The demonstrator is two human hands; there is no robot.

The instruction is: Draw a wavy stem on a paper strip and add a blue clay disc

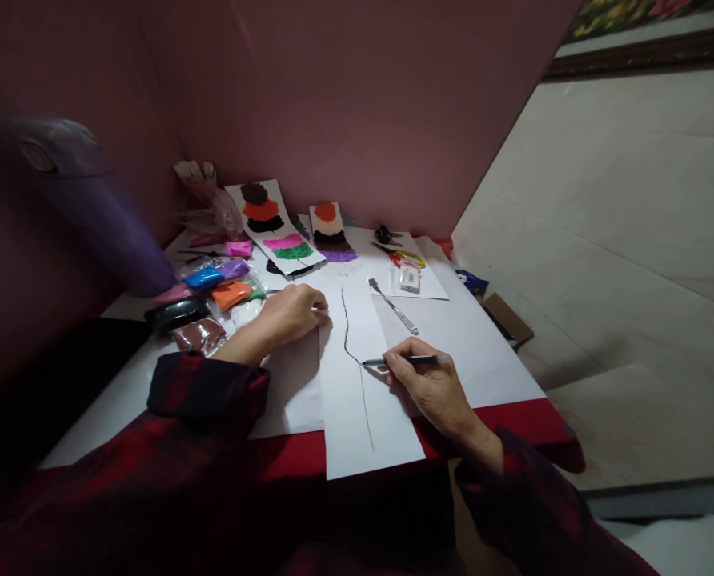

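A long white paper strip (345,416) lies lengthwise in front of me, its near end hanging past the table edge. A wavy dark line runs down it, bold in the upper part and thin below. My right hand (429,384) grips a black pen (411,361), its tip touching the line near the middle of the strip. At the strip's left edge, my left hand (294,314) rests with bent fingers closed against the paper. A metal spatula-like tool (396,308) lies just right of the strip's upper part.
Painted paper strips (273,228) lie at the back. Packets of coloured clay (232,294) crowd the left, beside a purple bottle (98,208). Yellow-and-red scissors (406,258) and a small clear pack (408,278) sit at the back right. A red cloth (519,416) shows along the table's front edge.
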